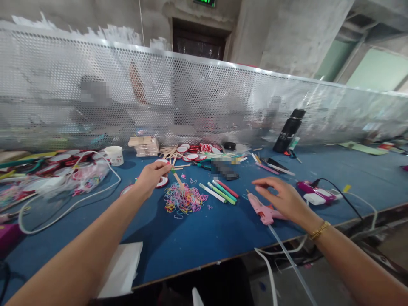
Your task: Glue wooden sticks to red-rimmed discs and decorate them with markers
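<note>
Wooden stick (178,179) in a tight left hand (152,178), pink glue gun (260,209) beside right hand (280,195) (loosely spread)

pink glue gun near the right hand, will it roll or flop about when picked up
The pink glue gun looks hard-shelled, so it is probably stiff. Its handle juts sideways, making rolling unlikely. The long translucent stick, running off the table, may swing or catch.

A white paper cup (114,155) stood at the left near the perforated metal screen (204,102), with a clear plastic bag (91,177) in front of it. Farther right, a black bottle (288,131) stood by the screen. A pale green sheet (366,147) lay beyond, and a lit green sign (205,2) hung above a dark doorway (199,42).
</note>
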`<action>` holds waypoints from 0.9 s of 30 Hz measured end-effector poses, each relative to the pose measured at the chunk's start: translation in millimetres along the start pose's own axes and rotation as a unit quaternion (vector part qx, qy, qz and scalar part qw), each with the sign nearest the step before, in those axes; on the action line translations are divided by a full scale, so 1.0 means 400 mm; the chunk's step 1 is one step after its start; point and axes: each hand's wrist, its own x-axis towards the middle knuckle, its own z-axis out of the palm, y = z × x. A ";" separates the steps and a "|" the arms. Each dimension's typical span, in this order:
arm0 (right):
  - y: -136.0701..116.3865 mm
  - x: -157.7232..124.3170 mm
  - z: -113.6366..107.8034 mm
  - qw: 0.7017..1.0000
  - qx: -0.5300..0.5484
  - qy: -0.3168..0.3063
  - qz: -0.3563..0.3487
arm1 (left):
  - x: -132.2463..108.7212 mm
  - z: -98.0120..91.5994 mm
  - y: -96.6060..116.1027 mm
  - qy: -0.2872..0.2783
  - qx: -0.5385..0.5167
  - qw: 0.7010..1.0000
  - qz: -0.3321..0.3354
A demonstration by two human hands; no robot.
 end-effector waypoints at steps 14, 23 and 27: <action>-0.316 0.370 0.367 0.928 0.354 -0.092 -0.068 | 0.000 -0.017 0.000 -0.030 0.006 1.000 0.009; -0.365 0.384 0.395 0.924 0.366 -0.111 -0.027 | -0.001 -0.006 0.006 -0.055 0.051 0.996 0.053; -0.362 0.377 0.403 0.928 0.360 -0.098 0.006 | -0.007 0.005 0.014 -0.060 0.029 0.996 0.057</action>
